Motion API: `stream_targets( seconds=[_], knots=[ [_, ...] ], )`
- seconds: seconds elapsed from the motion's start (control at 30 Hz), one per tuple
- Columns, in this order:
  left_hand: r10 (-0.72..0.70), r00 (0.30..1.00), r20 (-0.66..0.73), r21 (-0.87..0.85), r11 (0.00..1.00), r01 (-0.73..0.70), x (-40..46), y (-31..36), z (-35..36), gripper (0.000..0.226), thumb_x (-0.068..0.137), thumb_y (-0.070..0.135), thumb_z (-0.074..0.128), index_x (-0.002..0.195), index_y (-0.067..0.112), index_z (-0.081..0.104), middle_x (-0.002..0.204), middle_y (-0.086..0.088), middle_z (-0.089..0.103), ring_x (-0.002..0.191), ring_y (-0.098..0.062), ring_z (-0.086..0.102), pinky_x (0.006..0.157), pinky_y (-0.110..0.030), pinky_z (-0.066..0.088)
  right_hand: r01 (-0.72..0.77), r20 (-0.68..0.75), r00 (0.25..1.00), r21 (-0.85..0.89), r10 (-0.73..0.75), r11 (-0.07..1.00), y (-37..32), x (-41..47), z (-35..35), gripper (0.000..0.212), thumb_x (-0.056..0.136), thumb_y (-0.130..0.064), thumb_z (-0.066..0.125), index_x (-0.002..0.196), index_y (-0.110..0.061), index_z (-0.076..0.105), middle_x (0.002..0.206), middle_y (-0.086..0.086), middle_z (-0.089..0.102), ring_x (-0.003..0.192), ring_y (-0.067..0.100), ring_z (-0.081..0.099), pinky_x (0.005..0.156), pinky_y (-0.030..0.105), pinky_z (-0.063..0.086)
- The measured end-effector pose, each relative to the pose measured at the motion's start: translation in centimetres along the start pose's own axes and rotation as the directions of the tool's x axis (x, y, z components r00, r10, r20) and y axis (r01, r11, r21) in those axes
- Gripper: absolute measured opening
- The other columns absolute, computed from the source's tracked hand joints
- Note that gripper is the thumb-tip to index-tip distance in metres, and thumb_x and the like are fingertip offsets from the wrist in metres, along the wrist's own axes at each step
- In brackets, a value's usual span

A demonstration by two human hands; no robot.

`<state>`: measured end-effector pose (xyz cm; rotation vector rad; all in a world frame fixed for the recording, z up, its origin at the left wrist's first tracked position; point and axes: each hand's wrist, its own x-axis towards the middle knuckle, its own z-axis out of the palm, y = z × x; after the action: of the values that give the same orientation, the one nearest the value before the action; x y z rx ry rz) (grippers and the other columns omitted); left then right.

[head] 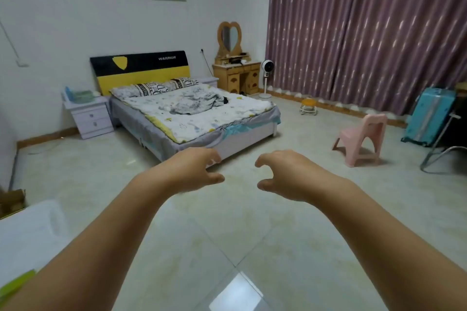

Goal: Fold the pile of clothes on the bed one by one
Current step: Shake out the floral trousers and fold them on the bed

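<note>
Reaching out over the floor (240, 222) short of the bed (194, 118), both arms bare and stretched forward; left hand (194, 171) loosely curled, fingers hooked downward, holding nothing; right hand (280, 174) the same, thumb and fingers bent in a claw, gripping nothing; both well apart from the bed, just off its foot corner in the view. Lying in a crumpled grey heap on the middle of the bed, clothes (197, 103), with a dark piece at their right edge; behind them two pillows (164, 86) against the black and yellow headboard (141, 70). Standing left of the bed, a white nightstand (88, 116); right of the bed, a wooden dresser (237, 76), a fan (266, 78), a pink chair (361, 139); beyond those, purple curtains (366, 28).
</note>
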<state>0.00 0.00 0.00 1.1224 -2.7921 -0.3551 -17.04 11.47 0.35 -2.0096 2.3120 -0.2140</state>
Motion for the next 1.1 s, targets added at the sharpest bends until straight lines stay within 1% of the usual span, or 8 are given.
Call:
stream_targets(
  seconds=[0.13, 0.3, 0.43, 0.53, 0.67, 0.77, 1.0, 1.1],
  knots=[
    [-0.015, 1.0, 0.019, 0.009, 1.0, 0.015, 4.9, 0.6, 0.3, 0.05, 0.087, 0.041, 0.061, 0.13, 0.02, 0.05, 0.131, 0.003, 0.056, 0.101, -0.008, 0.054, 0.079, -0.016, 0.036, -0.015, 0.002, 1.0, -0.006, 0.015, 1.0, 3.7, 3.7, -0.2, 0.05, 0.089, -0.036, 0.059, 0.135, -0.022, 0.046, 0.136, 0.001, 0.05, 0.124, 0.019, 0.043, 0.094, 0.03, 0.039],
    [-0.021, 1.0, 0.005, -0.002, 1.0, 0.021, 10.8, 1.6, 0.6, 0.047, 0.088, 0.042, 0.058, 0.13, 0.02, 0.051, 0.132, 0.003, 0.055, 0.109, -0.012, 0.056, 0.08, -0.018, 0.038, -0.012, 0.006, 1.0, -0.027, 0.012, 1.0, 7.7, 8.6, -0.7, 0.049, 0.09, -0.035, 0.058, 0.135, -0.02, 0.046, 0.133, 0.002, 0.052, 0.121, 0.02, 0.045, 0.09, 0.03, 0.04],
    [-0.04, 0.998, 0.047, -0.005, 0.999, 0.04, 14.7, 1.1, 0.8, 0.048, 0.089, 0.041, 0.058, 0.131, 0.02, 0.05, 0.133, 0.002, 0.055, 0.111, -0.014, 0.055, 0.085, -0.019, 0.039, -0.011, 0.015, 1.0, -0.016, 0.011, 1.0, 9.8, 12.7, -0.6, 0.048, 0.089, -0.035, 0.058, 0.134, -0.021, 0.047, 0.131, 0.002, 0.053, 0.119, 0.021, 0.047, 0.09, 0.03, 0.041],
    [-0.056, 0.997, 0.054, 0.009, 0.998, 0.055, 18.0, -0.2, 0.1, 0.047, 0.089, 0.041, 0.057, 0.13, 0.02, 0.05, 0.132, 0.002, 0.055, 0.108, -0.014, 0.058, 0.082, -0.019, 0.04, -0.013, 0.038, 0.999, -0.01, 0.014, 1.0, 10.7, 16.2, -0.6, 0.047, 0.089, -0.035, 0.058, 0.133, -0.021, 0.047, 0.131, 0.003, 0.053, 0.119, 0.021, 0.047, 0.091, 0.03, 0.041],
    [-0.053, 0.997, 0.048, 0.02, 0.998, 0.052, 23.2, -2.9, -1.0, 0.046, 0.088, 0.042, 0.058, 0.128, 0.022, 0.051, 0.131, 0.002, 0.055, 0.107, -0.013, 0.056, 0.085, -0.022, 0.04, -0.02, 0.035, 0.999, -0.028, 0.021, 0.999, 11.4, 21.8, -0.9, 0.037, 0.089, -0.033, 0.057, 0.121, -0.015, 0.055, 0.121, 0.006, 0.058, 0.109, 0.025, 0.053, 0.089, 0.037, 0.048],
    [-0.039, 0.999, 0.032, 0.026, 0.999, 0.038, 27.6, -5.4, -1.9, 0.044, 0.089, 0.043, 0.057, 0.127, 0.023, 0.051, 0.131, 0.002, 0.055, 0.111, -0.015, 0.055, 0.09, -0.025, 0.041, -0.026, 0.014, 1.0, -0.018, 0.026, 0.999, 11.7, 26.4, -1.2, 0.04, 0.089, -0.032, 0.057, 0.126, -0.018, 0.053, 0.124, 0.004, 0.058, 0.109, 0.023, 0.054, 0.088, 0.035, 0.048],
    [-0.009, 0.999, 0.035, 0.081, 0.997, 0.006, 37.6, -9.9, -4.4, 0.043, 0.09, 0.042, 0.055, 0.127, 0.021, 0.051, 0.128, -0.001, 0.056, 0.109, -0.017, 0.055, 0.087, -0.026, 0.041, -0.058, -0.019, 0.998, -0.009, 0.057, 0.998, 13.5, 36.7, -2.5, 0.045, 0.091, -0.032, 0.054, 0.134, -0.021, 0.046, 0.132, 0.002, 0.053, 0.119, 0.021, 0.048, 0.092, 0.032, 0.043],
    [-0.003, 0.999, 0.048, 0.085, 0.996, -0.001, 41.3, -10.7, -4.7, 0.043, 0.091, 0.041, 0.054, 0.129, 0.021, 0.049, 0.129, -0.001, 0.055, 0.109, -0.018, 0.055, 0.085, -0.024, 0.039, -0.073, -0.029, 0.997, 0.015, 0.073, 0.997, 15.1, 40.2, -2.5, 0.045, 0.092, -0.033, 0.053, 0.135, -0.022, 0.046, 0.134, 0.001, 0.052, 0.119, 0.02, 0.048, 0.091, 0.031, 0.042]
  ],
)
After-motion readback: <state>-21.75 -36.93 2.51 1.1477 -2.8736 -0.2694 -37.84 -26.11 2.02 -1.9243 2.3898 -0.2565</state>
